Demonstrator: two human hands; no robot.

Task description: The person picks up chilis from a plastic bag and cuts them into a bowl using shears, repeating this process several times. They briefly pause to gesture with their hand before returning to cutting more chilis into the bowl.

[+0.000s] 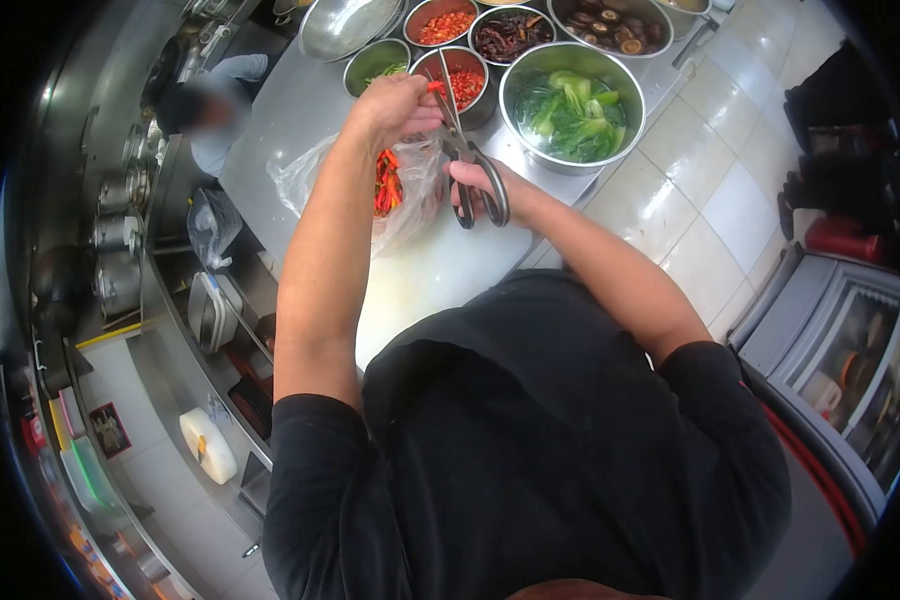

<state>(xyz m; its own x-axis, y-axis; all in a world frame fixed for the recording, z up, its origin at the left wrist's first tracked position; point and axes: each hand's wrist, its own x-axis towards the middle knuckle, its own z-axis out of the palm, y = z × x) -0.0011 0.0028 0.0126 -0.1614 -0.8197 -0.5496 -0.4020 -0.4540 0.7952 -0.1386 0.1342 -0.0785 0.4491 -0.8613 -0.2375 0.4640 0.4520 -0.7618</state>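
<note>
My left hand (398, 108) is closed on a red chili pepper (436, 88), whose end sticks out at the fingertips. My right hand (492, 190) grips a pair of scissors (455, 135) by the dark handles. The blades point away from me, slightly apart, beside the chili. Beyond them stands a steel pot (487, 108) of chopped red chili (464, 86). Below my left hand lies a clear plastic bag (420, 190) with whole red chilies (387, 185) in it, partly hidden by my forearm.
A pot (633, 140) of leafy greens in water stands at the right edge of the steel table (295, 110). Farther back are pots of dried chilies (511, 36), mushrooms (610, 22) and more chopped chili (445, 27). A white board (420, 290) lies near me. Another person (210, 110) is at left.
</note>
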